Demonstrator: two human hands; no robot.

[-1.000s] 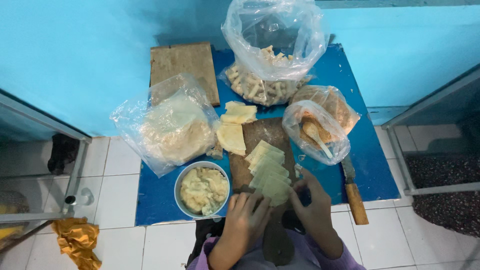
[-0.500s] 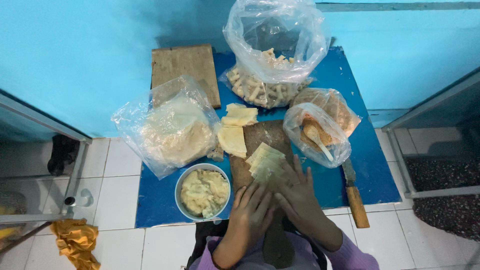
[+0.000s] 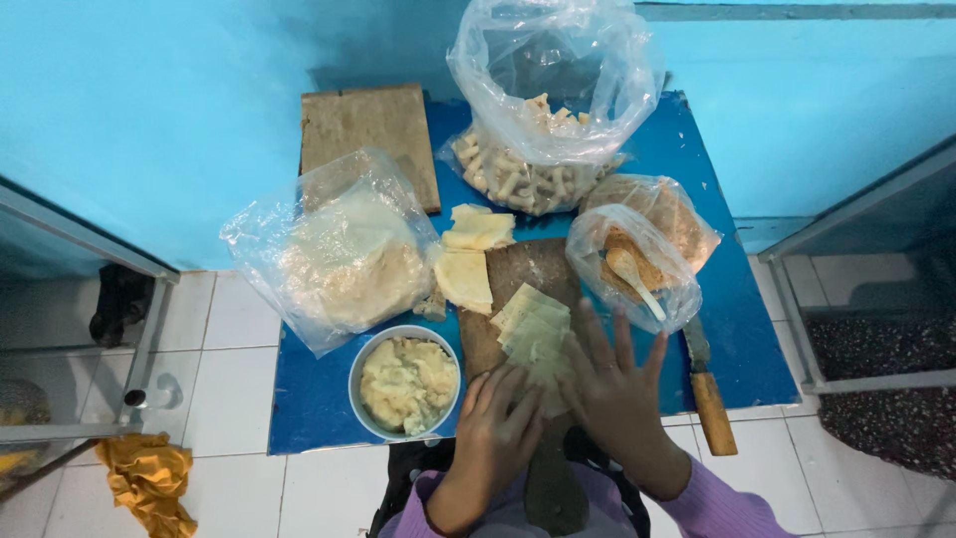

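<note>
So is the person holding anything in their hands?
Nothing is gripped. The left hand and right hand lie flat, fingers spread, on the near end of the pale wrappers.

the counter is deep blue against a bright turquoise wall. pale yellow-cream wrapper sheets lie on a dark brown board, with a lighter worn brown board behind. the bowl is light blue with a lumpy cream-yellow filling. clear plastic bags show beige rolls and orange-brown crumbs. the knife has a tan wooden handle. the sleeves are lilac, the floor tiles white, and a mustard cloth lies there.
</note>
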